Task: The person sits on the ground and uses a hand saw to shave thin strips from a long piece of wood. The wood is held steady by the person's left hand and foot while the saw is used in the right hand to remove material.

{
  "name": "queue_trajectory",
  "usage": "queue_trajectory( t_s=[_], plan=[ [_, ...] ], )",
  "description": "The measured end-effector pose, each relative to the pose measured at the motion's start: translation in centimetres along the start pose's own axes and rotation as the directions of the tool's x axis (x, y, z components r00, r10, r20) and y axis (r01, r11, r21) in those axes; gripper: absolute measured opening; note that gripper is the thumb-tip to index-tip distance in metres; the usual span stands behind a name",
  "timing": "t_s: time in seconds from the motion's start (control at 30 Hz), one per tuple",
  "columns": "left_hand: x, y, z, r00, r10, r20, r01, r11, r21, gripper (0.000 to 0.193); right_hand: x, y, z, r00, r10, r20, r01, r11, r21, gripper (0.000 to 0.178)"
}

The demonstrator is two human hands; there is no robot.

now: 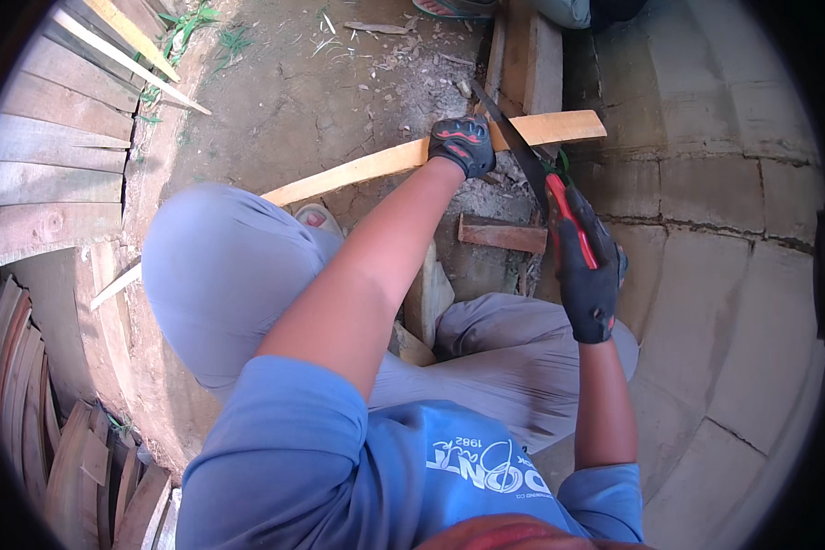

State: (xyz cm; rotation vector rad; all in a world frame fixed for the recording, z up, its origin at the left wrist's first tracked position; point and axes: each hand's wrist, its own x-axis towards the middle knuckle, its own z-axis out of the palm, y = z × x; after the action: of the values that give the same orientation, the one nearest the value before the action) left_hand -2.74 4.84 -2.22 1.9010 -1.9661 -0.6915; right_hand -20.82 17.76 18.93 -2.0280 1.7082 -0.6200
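A long, pale wooden strip (357, 171) slants across in front of me, its right end (568, 126) resting over an upright-running timber beam. My left hand (463, 145), in a black and red glove, is closed around the strip just left of the beam. My right hand (587, 257), gloved alike, grips the red and black handle of a handsaw. The dark blade of the handsaw (520, 147) crosses the strip to the right of my left hand, its tip pointing away and to the left. Whether its teeth have cut into the wood cannot be seen.
The timber beam (531, 69) runs away from me under the strip. A short wood block (501, 234) lies between my hands and legs. Weathered boards (55, 174) and stacked wood pieces (82, 458) are at the left. Concrete blocks (706, 197) pave the right; wood chips (412, 64) litter the dirt ahead.
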Motion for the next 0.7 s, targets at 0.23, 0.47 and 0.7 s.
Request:
queue_trajectory(
  t_s=[0.23, 0.47, 0.7],
  plan=[
    [0.2, 0.3, -0.9, 1.0, -0.015, -0.02, 0.015, 1.0, -0.017, 0.035, 5.7, 2.7, 8.1, 0.984, -0.121, -0.129, 0.12, 0.993, -0.012, 0.038],
    [-0.4, 1.0, -1.3, 0.999, -0.034, 0.019, 0.035, 0.997, -0.067, 0.041, 11.1, 3.7, 11.5, 0.99, -0.049, -0.13, 0.063, 0.992, 0.106, 0.039],
    [0.0, 0.9, -1.4, 1.0, -0.011, 0.001, 0.011, 0.998, -0.065, 0.041, 10.9, 5.6, 11.8, 0.98, -0.058, -0.189, 0.098, 0.973, 0.209, 0.039]
  ],
)
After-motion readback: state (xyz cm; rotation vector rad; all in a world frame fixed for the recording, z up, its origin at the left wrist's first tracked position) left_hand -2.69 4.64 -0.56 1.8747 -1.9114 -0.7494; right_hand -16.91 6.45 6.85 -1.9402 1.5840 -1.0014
